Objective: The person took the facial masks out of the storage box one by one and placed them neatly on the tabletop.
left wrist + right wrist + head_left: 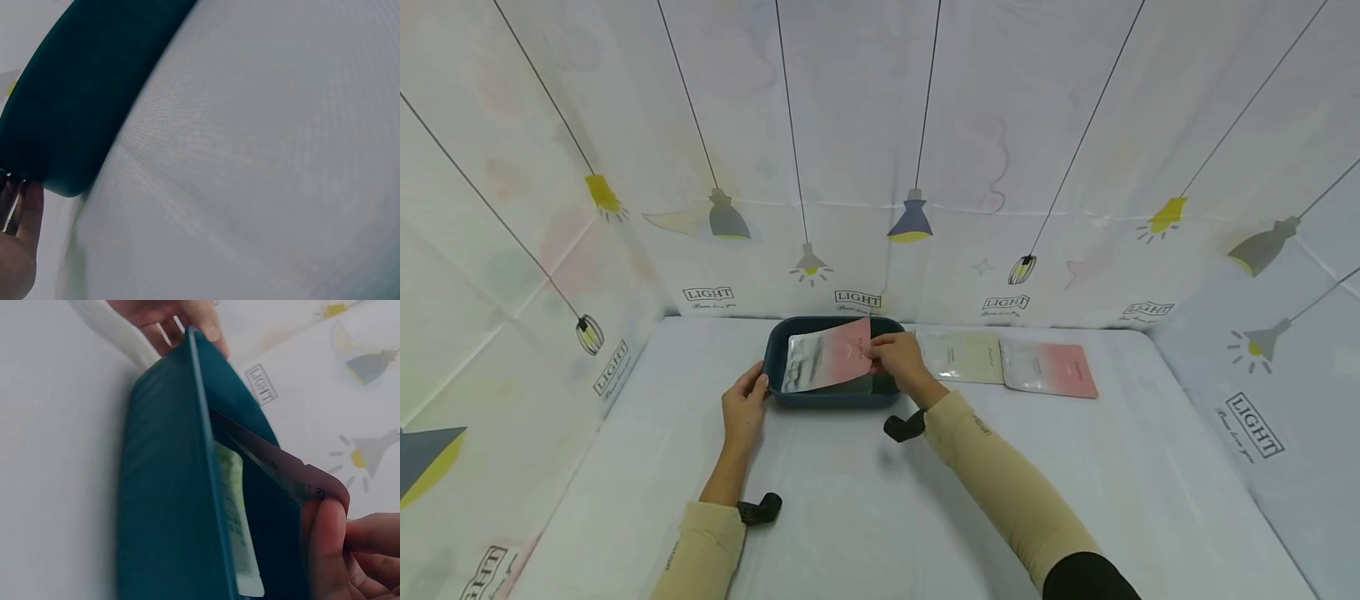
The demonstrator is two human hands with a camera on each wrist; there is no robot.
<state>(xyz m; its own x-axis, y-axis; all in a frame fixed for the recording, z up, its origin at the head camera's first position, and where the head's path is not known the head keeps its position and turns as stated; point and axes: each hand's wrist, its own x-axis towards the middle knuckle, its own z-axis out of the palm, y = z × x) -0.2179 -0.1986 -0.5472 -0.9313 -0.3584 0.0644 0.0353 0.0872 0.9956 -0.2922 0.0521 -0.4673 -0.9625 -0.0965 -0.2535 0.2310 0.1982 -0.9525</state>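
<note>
A dark teal rectangular basin [835, 402] stands near the back of the table. My left hand [745, 408] holds its left end, the thumb at the rim and the fingers against the outer wall, as the right wrist view shows. Over the basin, my right hand [904, 360] pinches one end of a pink and silver sachet [829, 354] between thumb and fingers. The far end of this sachet dips inside the basin, tilted. Beneath it a green sachet [234, 515] leans within the basin, partly hidden by the wall.
Right of the basin, a pale yellow-green sachet [970, 357] and another pink and silver sachet [1051, 368] lie side by side on the white-covered table [842, 500]. A lamp-printed cloth [865, 125] hangs behind and at both sides.
</note>
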